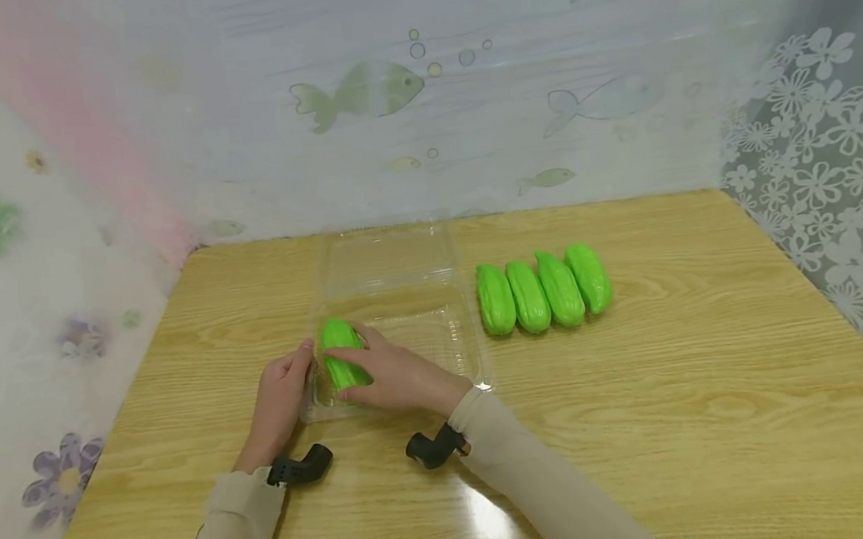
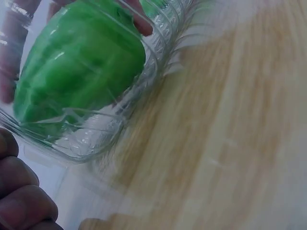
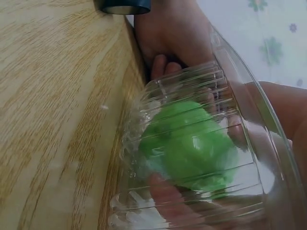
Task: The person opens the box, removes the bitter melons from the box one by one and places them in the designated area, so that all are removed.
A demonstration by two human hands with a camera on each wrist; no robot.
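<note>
A clear plastic clamshell box (image 1: 425,345) lies on the table with its lid (image 1: 389,256) folded back, away from me. My left hand (image 1: 278,397) holds the box by its left side, the thumb up at the rim. Inside the box at the left is a bright green, ridged, long fruit-shaped piece (image 1: 340,336). My right hand (image 1: 401,376) reaches in from the right and grips this green piece from above, fingers and thumb spread around it. Through the clear wall, the left wrist view shows the green piece (image 2: 79,67) close behind the curled left fingers (image 2: 26,206).
Several similar green pieces (image 1: 529,296) lie side by side in a row on the wooden table (image 1: 680,386), right of the box. A patterned curtain (image 1: 484,157) hangs behind the table's far edge. Each wrist carries a black camera mount (image 1: 435,447).
</note>
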